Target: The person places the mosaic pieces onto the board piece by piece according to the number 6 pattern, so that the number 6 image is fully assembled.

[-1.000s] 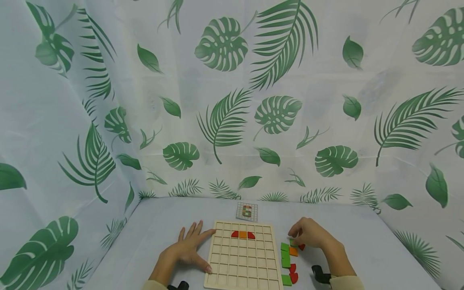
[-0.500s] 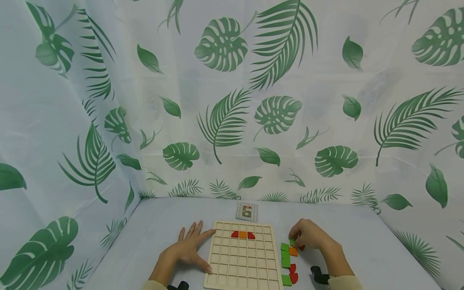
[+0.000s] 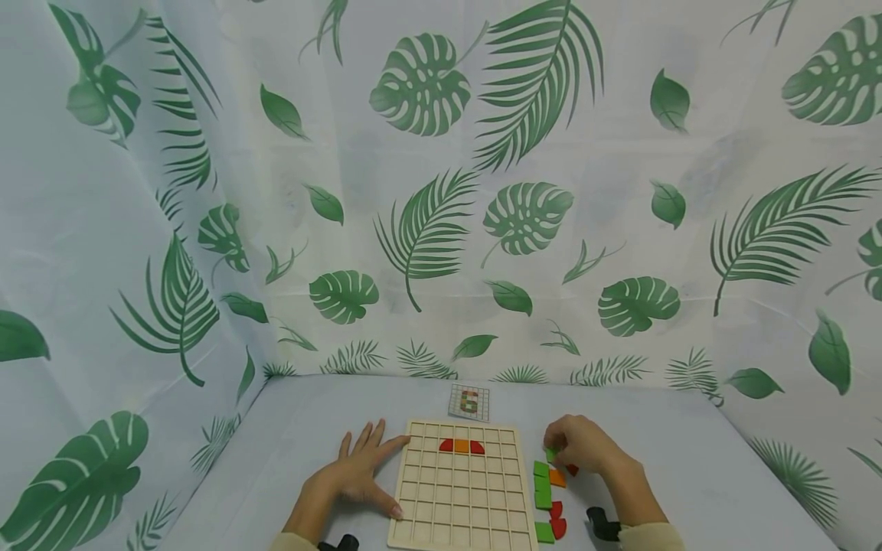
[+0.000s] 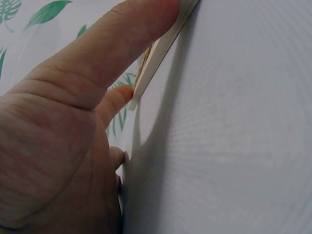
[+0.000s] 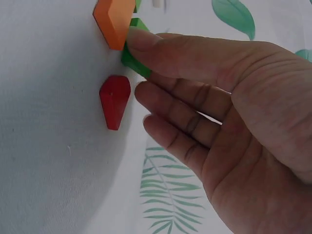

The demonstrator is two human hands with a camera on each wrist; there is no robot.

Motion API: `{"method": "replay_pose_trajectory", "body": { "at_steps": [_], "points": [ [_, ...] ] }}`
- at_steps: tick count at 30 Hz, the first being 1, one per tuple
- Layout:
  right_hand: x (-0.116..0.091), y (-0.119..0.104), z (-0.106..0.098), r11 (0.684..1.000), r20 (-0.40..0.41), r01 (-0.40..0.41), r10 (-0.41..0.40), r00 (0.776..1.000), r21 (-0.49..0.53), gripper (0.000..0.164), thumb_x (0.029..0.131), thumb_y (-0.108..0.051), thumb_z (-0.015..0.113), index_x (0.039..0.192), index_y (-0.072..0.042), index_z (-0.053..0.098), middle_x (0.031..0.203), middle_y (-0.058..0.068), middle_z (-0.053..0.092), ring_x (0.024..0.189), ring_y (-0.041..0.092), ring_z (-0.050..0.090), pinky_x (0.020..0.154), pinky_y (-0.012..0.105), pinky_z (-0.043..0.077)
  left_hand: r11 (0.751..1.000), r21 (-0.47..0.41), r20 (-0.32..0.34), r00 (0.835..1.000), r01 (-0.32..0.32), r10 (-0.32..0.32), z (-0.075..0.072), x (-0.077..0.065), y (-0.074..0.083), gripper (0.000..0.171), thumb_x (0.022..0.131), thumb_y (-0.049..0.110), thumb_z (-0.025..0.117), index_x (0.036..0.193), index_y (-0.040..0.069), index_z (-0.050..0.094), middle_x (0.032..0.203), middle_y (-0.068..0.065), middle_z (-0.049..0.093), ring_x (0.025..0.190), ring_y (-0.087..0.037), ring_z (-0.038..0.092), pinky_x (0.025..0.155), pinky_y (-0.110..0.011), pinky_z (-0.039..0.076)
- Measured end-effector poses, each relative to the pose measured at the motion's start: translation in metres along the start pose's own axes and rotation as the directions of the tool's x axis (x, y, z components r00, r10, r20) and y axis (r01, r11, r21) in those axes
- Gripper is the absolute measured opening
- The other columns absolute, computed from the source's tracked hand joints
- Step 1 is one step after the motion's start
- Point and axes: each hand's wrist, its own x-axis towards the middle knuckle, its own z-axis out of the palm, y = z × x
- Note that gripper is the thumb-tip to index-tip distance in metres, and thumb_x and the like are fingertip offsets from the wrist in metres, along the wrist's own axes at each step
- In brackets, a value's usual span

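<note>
A wooden grid board [image 3: 451,497] lies on the table, with a red, an orange [image 3: 462,446] and a red piece side by side in its second row. My left hand [image 3: 354,471] is spread at the board's left edge; thumb [image 4: 146,29] and index fingertip touch the rim. Right of the board, my right hand [image 3: 586,445] pinches a green square tile [image 5: 134,56] between thumb and fingers. Just beside that hand, a red rounded piece [image 5: 114,102] and an orange tile [image 5: 114,22] lie on the table.
Several green tiles [image 3: 543,497], the orange tile and red quarter-round pieces [image 3: 559,528] lie along the board's right side. Behind the board lies a small pattern card [image 3: 469,402] showing a coloured 6. A leaf-printed curtain [image 3: 441,229] closes off the back and sides.
My right hand closed on the green tile and has shifted slightly left, the tile moving with it. My left hand and the board stay put.
</note>
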Motion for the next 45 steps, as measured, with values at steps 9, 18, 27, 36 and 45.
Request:
{"method": "replay_pose_trajectory", "body": {
  "at_steps": [9,18,27,36,45],
  "points": [
    [0.002,-0.005,0.004,0.999,-0.022,0.039,-0.038,0.999,0.006,0.024,0.075,0.007,0.085,0.09,-0.011,0.081,0.088,-0.004,0.067,0.081,0.014,0.058,0.076,0.035,0.057,1.0,0.0,0.003,1.0,0.007,-0.007,-0.001,-0.001,0.001,0.123,0.058,0.065,0.094,0.162,0.032,0.036,0.173,-0.027,0.008,0.16,-0.051,0.001,0.119,-0.08,-0.004],
    [0.002,-0.01,0.007,0.999,-0.003,0.047,-0.047,0.999,-0.008,0.026,0.079,0.011,0.078,0.096,-0.008,0.082,0.095,-0.002,0.069,0.085,0.015,0.059,0.072,0.032,0.056,1.0,-0.003,0.01,1.0,0.019,-0.019,0.0,0.0,0.001,0.123,0.059,0.065,0.094,0.162,0.033,0.036,0.173,-0.025,0.007,0.16,-0.05,0.0,0.119,-0.079,-0.005],
    [0.005,-0.016,0.006,0.997,-0.063,0.06,-0.063,0.996,-0.053,0.025,0.085,0.003,0.077,0.108,-0.006,0.08,0.103,-0.002,0.074,0.097,0.019,0.068,0.093,0.049,0.059,1.0,-0.009,0.006,1.0,0.019,-0.019,0.0,0.0,0.0,0.123,0.058,0.065,0.094,0.162,0.032,0.036,0.173,-0.026,0.007,0.16,-0.05,-0.001,0.119,-0.079,-0.006],
    [0.01,-0.019,0.004,0.949,-0.077,0.315,-0.314,0.946,0.002,0.027,0.091,-0.007,0.078,0.118,-0.006,0.077,0.103,-0.006,0.071,0.092,0.01,0.064,0.081,0.032,0.059,1.0,0.0,0.005,1.0,0.016,-0.016,0.0,0.0,-0.002,0.123,0.058,0.065,0.094,0.161,0.033,0.036,0.173,-0.026,0.007,0.16,-0.05,0.0,0.119,-0.08,-0.005],
    [0.016,-0.044,0.008,0.91,-0.105,0.415,-0.411,0.906,0.019,0.026,0.093,-0.008,0.077,0.119,-0.006,0.076,0.107,-0.006,0.07,0.092,0.007,0.064,0.079,0.029,0.058,0.999,-0.032,0.004,1.0,0.009,-0.009,0.0,0.0,0.0,0.122,0.057,0.061,0.096,0.161,0.032,0.039,0.173,-0.027,0.007,0.16,-0.051,-0.001,0.119,-0.079,-0.007]
  ]
}}
